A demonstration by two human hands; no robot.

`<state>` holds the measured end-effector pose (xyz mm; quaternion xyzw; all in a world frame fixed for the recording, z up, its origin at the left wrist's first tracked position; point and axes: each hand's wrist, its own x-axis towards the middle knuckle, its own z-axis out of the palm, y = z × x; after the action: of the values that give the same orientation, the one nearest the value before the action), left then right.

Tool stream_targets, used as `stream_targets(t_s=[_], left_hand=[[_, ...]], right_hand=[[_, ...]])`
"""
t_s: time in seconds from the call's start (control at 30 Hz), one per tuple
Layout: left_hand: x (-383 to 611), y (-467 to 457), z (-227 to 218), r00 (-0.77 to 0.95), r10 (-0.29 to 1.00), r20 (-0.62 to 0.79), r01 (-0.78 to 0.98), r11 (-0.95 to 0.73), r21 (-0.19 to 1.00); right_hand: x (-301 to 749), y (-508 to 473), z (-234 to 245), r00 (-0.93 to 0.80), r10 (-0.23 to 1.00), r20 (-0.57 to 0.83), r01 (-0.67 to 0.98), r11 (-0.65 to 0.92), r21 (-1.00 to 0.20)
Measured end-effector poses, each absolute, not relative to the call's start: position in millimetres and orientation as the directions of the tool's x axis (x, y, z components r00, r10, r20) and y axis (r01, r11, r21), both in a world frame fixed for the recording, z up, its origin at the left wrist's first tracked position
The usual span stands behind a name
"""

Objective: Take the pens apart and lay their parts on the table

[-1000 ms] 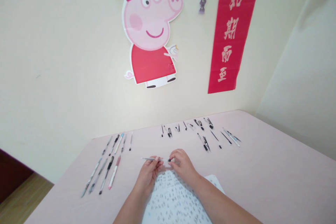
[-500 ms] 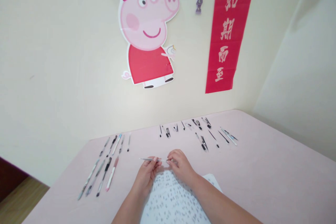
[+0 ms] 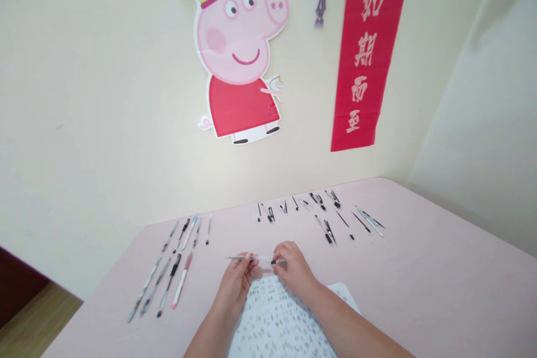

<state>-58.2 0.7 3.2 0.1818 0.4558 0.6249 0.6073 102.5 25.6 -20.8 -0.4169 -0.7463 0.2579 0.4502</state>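
Observation:
My left hand (image 3: 238, 279) pinches a slim pen (image 3: 235, 258) between thumb and fingers. Its thin grey end points left and a pale, see-through end sticks out to the right. Just across a small gap, my right hand (image 3: 294, 267) is closed on a small black pen part (image 3: 274, 262), perhaps a cap; the fingers hide the rest of it. Below both hands lies a white sheet covered in handwriting (image 3: 279, 321), with my forearms over its sides.
Several whole pens (image 3: 181, 282) lie in two rows at the left of the pink table (image 3: 423, 268). Loose pen parts (image 3: 329, 230) are spread along the back and right. Behind stands a wall with a cartoon pig cutout (image 3: 241, 67) and a red banner (image 3: 364, 61).
My hands have drawn slightly apart, and the black part in my right fingers now shows. The view has shifted slightly. The pens on the table lie as before.

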Motion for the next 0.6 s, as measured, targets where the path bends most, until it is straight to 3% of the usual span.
stream_targets(t_s=[0.27,0.6], left_hand=[[-56.7,0.3,2.7,-0.184,0.934,-0.305,-0.582,0.147,0.799],[-57.7,-1.4,0.6,-0.126,0.957,-0.263,-0.535,0.158,0.830]], right_hand=[[102.1,20.7,-16.0,-0.271,0.866,0.421,0.443,0.500,-0.744],[101.9,23.2,-14.3,-0.273,0.838,0.472,0.377,0.545,-0.749]])
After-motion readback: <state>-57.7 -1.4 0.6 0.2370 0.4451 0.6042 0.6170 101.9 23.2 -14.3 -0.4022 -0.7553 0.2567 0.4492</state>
